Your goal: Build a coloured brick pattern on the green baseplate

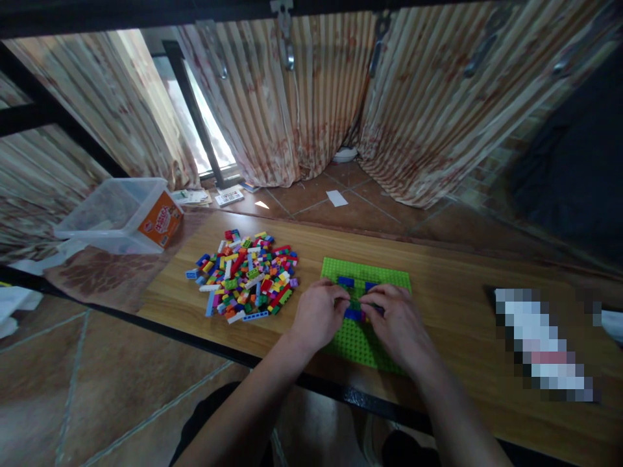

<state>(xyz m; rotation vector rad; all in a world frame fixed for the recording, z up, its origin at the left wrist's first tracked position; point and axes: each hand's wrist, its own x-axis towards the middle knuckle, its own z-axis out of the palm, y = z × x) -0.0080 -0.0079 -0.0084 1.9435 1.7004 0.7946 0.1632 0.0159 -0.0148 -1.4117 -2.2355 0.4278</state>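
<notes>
A green studded baseplate (363,353) lies on the wooden table, with several blue bricks on it. One blue brick (346,282) is near the plate's far side, and another blue brick (353,314) shows between my hands. Over the plate's left part is my left hand (318,312), its thumb and fingers closed in a pinch. My right hand (393,318) is closed too, with fingertips close to the blue bricks in the middle of the plate. Whatever either hand pinches is too small and hidden to make out.
A heap of loose coloured bricks (253,275) lies to the left on the table (452,311). Beyond it, a clear plastic box (117,220) with an orange label stands off the table's left end. A blurred-out flat object (542,347) lies at the right. Curtains hang behind.
</notes>
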